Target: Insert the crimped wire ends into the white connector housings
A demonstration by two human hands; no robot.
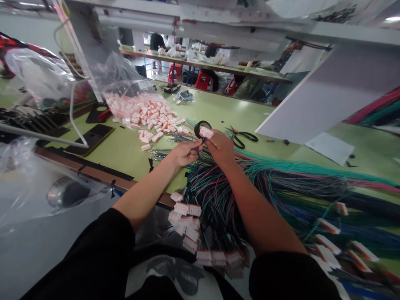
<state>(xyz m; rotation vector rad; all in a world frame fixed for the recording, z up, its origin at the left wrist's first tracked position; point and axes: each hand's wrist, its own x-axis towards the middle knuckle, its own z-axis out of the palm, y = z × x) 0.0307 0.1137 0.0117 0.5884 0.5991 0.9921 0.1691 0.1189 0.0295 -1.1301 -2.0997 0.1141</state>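
Note:
My right hand (221, 149) is closed on a white and orange plastic connector (206, 132), which shows above its fingertips. My left hand (186, 153) is pinched just beside it, its fingertips meeting those of the right. Something thin and dark, perhaps a wire, runs between the fingers; I cannot make out its end. Just behind the hands stands a roll of black tape (197, 129). Beneath and to the right of them spreads a thick bundle of green, pink and dark wires (215, 187). Finished-looking connectors (187, 209) hang on wires over the table's front edge.
Loose connectors (156, 114) spill from a clear plastic bag (125, 79) on the green table (125, 164). Black-handled scissors (246, 136) lie behind the right hand. A phone (90, 139) rests at left, near a white wire frame (72, 104). A white panel (328, 91) stands at right.

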